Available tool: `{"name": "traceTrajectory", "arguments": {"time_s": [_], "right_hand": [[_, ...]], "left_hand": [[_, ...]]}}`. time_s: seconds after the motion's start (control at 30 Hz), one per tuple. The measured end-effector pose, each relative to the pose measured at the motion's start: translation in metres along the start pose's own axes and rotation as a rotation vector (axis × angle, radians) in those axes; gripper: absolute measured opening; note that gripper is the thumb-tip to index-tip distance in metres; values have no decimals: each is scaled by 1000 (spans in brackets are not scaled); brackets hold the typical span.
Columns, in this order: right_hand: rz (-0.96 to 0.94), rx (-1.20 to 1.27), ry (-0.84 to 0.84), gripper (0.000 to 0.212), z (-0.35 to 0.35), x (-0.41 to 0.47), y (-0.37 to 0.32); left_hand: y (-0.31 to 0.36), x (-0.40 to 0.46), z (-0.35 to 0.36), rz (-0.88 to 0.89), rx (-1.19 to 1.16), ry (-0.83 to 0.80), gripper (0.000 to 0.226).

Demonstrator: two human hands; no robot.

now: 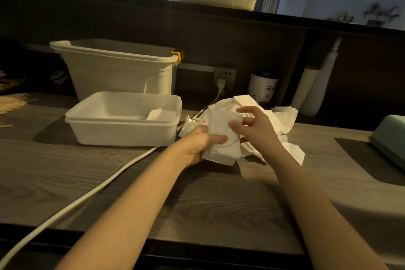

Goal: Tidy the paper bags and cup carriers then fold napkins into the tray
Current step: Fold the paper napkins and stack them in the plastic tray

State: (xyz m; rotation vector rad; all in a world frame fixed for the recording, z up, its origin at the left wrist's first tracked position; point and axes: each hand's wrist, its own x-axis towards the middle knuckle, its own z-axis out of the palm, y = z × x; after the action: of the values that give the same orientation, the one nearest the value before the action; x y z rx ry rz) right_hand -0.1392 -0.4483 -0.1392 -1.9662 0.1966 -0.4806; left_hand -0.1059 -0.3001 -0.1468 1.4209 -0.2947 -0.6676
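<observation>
- Head view, progress: the white tray [122,119] stands on the wooden counter [109,171], left of the hands. It holds a small amount of folded white paper [156,114] at its right end; the rest of its floor is bare.
- Head view, remaining work: a loose pile of napkins [278,116] lies unfolded on the counter just right of the tray. Judged from this, the napkin stage is in its early part, with most napkins not yet folded or placed.
- Head view, earlier stages: no paper bags or cup carriers can be identified with certainty. Pale flat items at the far left edge are too dim to name, so that stage cannot be assessed.
- Head view, left hand [197,144]: the fingers are curled round the lower left edge of one napkin [221,138], with the thumb pressed across its face. The napkin is held above the counter, in front of the pile.
- Head view, right hand [254,127]: the fingers are spread and loosely bent. The fingertips [233,126] touch the upper right part of the same napkin. No firm pinch is evident.
- Head view, relation: the napkin sits between both hands, near the tray's right end but outside it.
</observation>
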Motion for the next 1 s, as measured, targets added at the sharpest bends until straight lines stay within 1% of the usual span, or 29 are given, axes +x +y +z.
{"name": "traceTrajectory", "arguments": {"time_s": [0.1, 0.23, 0.33, 0.4, 0.47, 0.53, 0.63, 0.7, 0.77, 0.93, 1.0], "right_hand": [[-71, -44, 67, 38, 0, 1, 3], [-60, -107, 49, 40, 0, 5, 7], [-74, -154, 25, 38, -1, 7, 8], [-89, -147, 43, 31, -4, 9, 8], [-101, -115, 101, 20, -9, 11, 9], [-115, -154, 193, 16, -16, 13, 11], [-134, -359, 266, 16, -28, 14, 17], [-168, -577, 239, 19, -30, 14, 22], [-217, -762, 203, 27, -27, 14, 27], [-290, -1062, 201, 47, -13, 15, 33], [-350, -1075, 244, 48, -9, 16, 36]], "left_hand": [[0, -2, 1, 13, 33, -88, 32], [1, -1, 1, 31, 77, -85, 34], [1, -1, 1, 10, 55, -57, 34], [1, 0, 0, 3, 26, -32, 36], [1, 1, -2, 12, -4, 18, 40], [3, 3, -4, 31, -51, 104, 42], [6, 6, -8, 51, -134, 232, 43], [6, 7, -10, 59, -174, 265, 41], [6, 7, -10, 66, -179, 286, 42], [6, 9, -9, 76, -149, 321, 40], [6, 10, -9, 70, -107, 348, 39]]}}
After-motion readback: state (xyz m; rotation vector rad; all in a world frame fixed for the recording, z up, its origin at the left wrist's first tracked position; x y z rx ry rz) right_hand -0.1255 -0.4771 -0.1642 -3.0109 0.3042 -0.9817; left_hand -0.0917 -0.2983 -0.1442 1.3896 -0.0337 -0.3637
